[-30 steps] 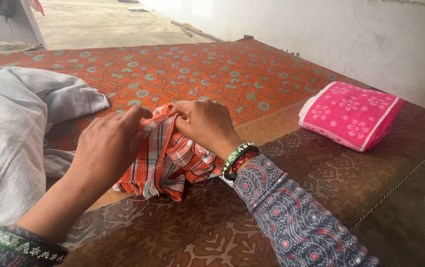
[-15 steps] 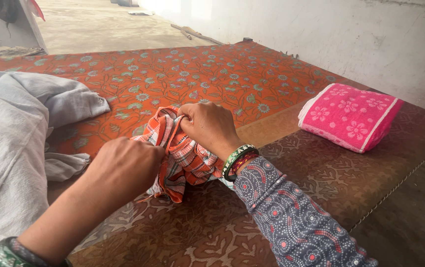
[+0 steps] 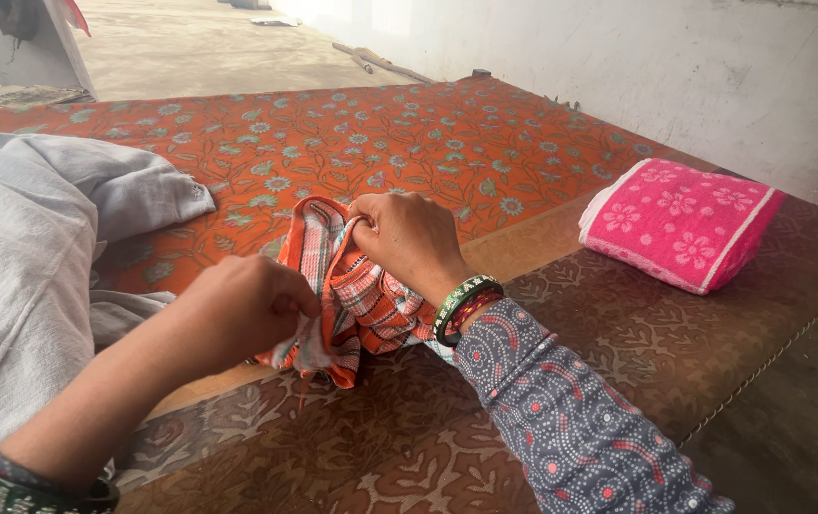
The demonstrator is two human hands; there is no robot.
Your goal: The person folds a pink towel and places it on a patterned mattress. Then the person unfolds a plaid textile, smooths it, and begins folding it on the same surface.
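Cloth: orange striped cloth (image 3: 352,295), bunched, long axis running toward the bed's near edge.
Left hand (image 3: 238,309): pinches its near end.
Right hand (image 3: 409,238): clamps its far end.

Your left hand (image 3: 238,309) is curled into a loose fist, knuckles up, with the fingertips pinched shut at its right edge. Your left forearm is bare and runs down to the lower left corner, where a green bangle sits at the wrist end of a sleeve. Your right hand (image 3: 409,238) lies palm down, fingers bent and closed in a grip, thumb tucked toward your left hand. Your right wrist wears green and red bangles, and the forearm behind it is covered by a patterned grey sleeve.
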